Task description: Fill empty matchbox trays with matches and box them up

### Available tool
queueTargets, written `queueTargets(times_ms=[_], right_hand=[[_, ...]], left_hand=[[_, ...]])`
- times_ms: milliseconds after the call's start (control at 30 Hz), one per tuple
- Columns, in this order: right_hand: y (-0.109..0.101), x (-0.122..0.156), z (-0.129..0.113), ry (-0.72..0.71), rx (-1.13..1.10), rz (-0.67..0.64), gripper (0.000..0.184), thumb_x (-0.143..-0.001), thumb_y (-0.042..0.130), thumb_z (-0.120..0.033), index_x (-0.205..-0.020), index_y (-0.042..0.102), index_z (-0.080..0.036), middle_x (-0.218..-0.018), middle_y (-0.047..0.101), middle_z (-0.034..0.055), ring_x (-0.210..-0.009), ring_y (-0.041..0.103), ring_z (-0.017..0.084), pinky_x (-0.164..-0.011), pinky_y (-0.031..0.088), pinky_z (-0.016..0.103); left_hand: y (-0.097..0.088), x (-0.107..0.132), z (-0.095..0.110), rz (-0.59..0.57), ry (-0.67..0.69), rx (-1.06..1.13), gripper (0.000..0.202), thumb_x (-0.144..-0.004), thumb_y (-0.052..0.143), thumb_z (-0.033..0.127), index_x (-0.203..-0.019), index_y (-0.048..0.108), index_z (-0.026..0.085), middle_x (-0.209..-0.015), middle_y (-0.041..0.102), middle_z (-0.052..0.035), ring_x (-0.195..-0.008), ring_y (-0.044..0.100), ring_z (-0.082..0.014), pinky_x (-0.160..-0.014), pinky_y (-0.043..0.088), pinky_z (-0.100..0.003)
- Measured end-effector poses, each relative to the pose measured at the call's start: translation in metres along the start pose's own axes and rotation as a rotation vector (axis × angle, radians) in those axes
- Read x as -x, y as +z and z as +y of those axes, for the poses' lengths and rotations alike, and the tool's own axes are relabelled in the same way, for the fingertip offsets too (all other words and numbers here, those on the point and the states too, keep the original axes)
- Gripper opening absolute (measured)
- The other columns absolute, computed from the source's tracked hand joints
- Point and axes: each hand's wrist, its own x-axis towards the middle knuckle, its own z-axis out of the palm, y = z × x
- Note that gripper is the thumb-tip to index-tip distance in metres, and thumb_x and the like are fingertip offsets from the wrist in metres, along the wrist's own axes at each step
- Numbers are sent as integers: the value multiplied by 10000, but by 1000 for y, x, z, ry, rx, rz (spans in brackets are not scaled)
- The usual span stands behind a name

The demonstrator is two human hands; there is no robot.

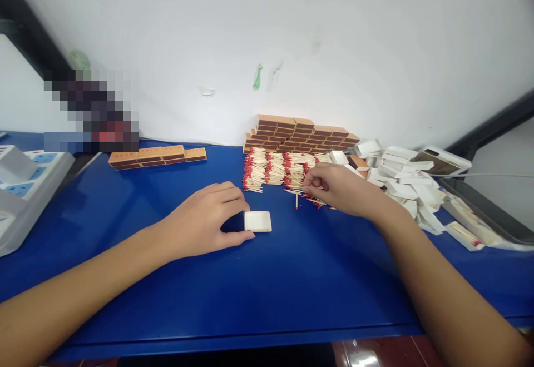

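Observation:
My left hand (212, 217) grips the left end of a small white matchbox tray (257, 221) on the blue table, its thumb along the near side. A pale strip, perhaps a match, lies along the tray's near inside edge. At the piles of red-tipped matches (275, 168), my right hand (334, 186) has thumb and fingers pinched together over the right-hand pile. What its fingertips hold, if anything, is hidden. One loose match (296, 201) lies in front of the piles, left of that hand.
Brown matchboxes (287, 130) are stacked against the white wall. A row of matchboxes (156, 157) stands at the left, beyond a white power strip (31, 189). To the right are a heap of white trays (404, 175), a phone (442, 158) and a tray holding matches (464, 236).

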Motion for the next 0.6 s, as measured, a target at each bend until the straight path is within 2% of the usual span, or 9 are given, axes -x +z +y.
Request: queueTargets(times_ms=[100, 333, 600], right_hand=[[4, -1, -2, 11, -24, -43, 154, -959, 591, -230, -837, 681, -206, -815, 703, 55, -702, 604, 200, -644, 423, 321], [15, -4, -2, -67, -29, 3, 166, -984, 551, -226, -855, 654, -209, -830, 686, 63, -711, 581, 199, -668, 404, 321], [17, -5, -11, -102, -55, 41, 219, -1023, 553, -318, -863, 651, -205, -868, 662, 79, -757, 577, 207, -688, 403, 320]], left_hand=[[0, 0, 0, 0, -1, -2, 275, -1010, 721, 435, -1105, 745, 178, -1069, 746, -80, -1029, 682, -252, -905, 546, -395], [-1, -1, 0, -7, 5, 4, 281, -1013, 720, 435, -1101, 750, 170, -1068, 745, -85, -1029, 683, -254, -931, 546, -412], [0, -1, 0, -4, 5, 7, 277, -1009, 725, 429, -1108, 749, 172, -1073, 748, -83, -1033, 687, -256, -931, 547, -407]])
